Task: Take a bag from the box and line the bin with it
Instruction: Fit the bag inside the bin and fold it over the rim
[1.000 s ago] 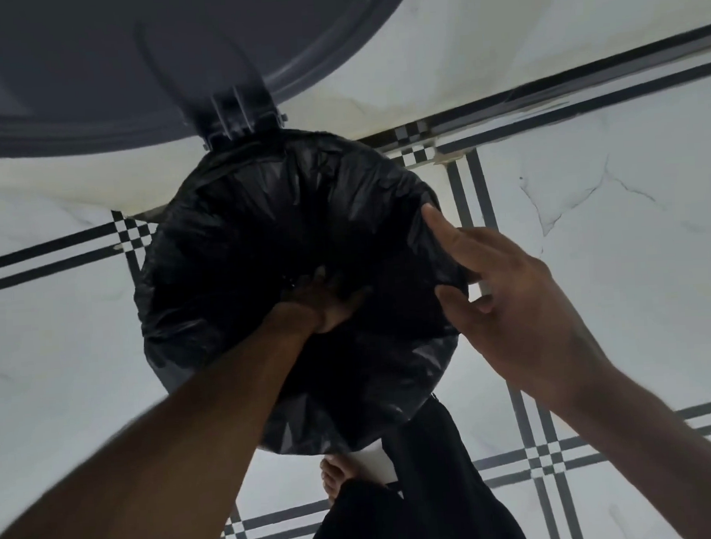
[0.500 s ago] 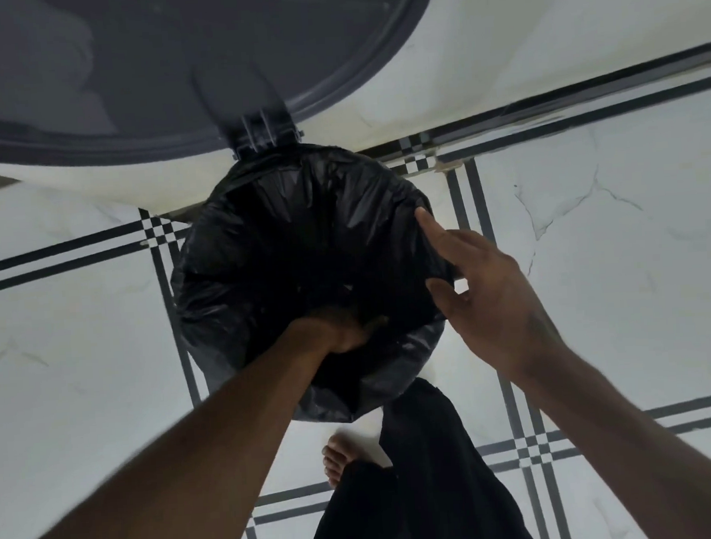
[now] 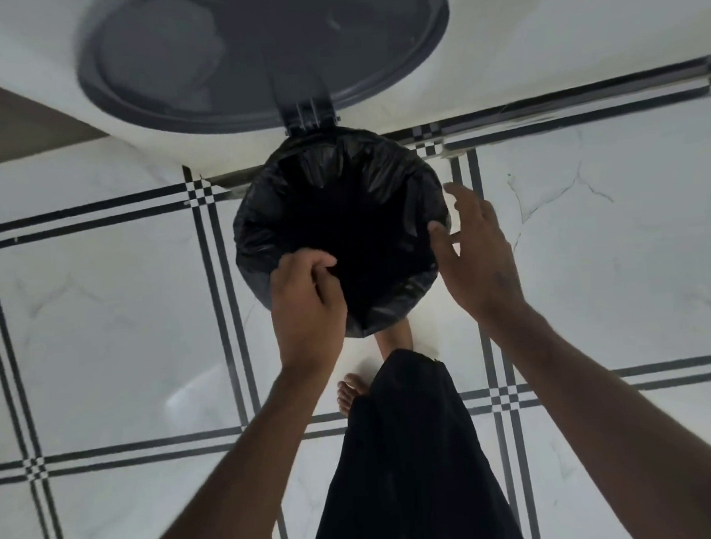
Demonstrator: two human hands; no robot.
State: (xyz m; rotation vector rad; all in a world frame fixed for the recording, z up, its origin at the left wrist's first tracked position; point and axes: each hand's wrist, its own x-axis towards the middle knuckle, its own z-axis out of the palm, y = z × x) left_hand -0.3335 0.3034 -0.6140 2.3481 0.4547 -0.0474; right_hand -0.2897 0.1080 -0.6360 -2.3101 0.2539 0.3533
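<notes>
A black plastic bag (image 3: pixel 385 175) covers the round bin from above, its edge folded over the rim and hiding the bin's body. The bin's grey lid (image 3: pixel 216 65) stands open behind it on its hinge. My left hand (image 3: pixel 306 309) is at the near left rim with its fingers curled, pinching the bag's edge. My right hand (image 3: pixel 475 253) hovers at the right side of the rim with fingers spread and relaxed, the thumb near the plastic. No box is in view.
The bin stands on white marble floor tiles (image 3: pixel 98 318) with black-and-white checked borders, against a white wall (image 3: pixel 559 19). My bare feet (image 3: pixel 353 390) and black trouser leg (image 3: pixel 411 453) are just in front of the bin.
My left hand has come up out of the bag's inside to the near rim and now pinches the edge. The view has pulled back, so the bin looks smaller.
</notes>
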